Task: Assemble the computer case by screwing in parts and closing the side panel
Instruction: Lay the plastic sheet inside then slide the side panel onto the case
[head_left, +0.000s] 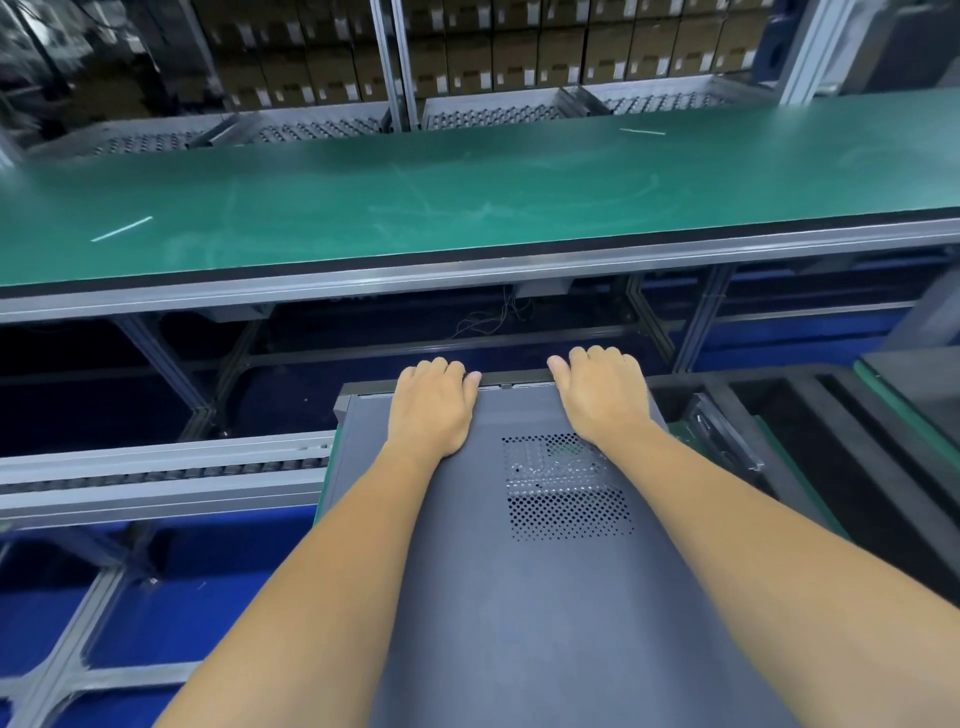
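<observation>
Your left hand (434, 402) and right hand (602, 392) lie palm-down on the side panel (519, 597), fingers curled over its far edge, thumbs on top: a grip on the panel. The computer case (347, 400) lies flat before you, below the green table (467, 192). Thin sheet steel; likely flexes mid-span, smooth paint. Hold near the corners, avoid the vent holes (566, 512), keep pressure even.

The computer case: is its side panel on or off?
On. The side panel covers the case, both hands gripping its far edge; fully latched, cannot tell.
</observation>
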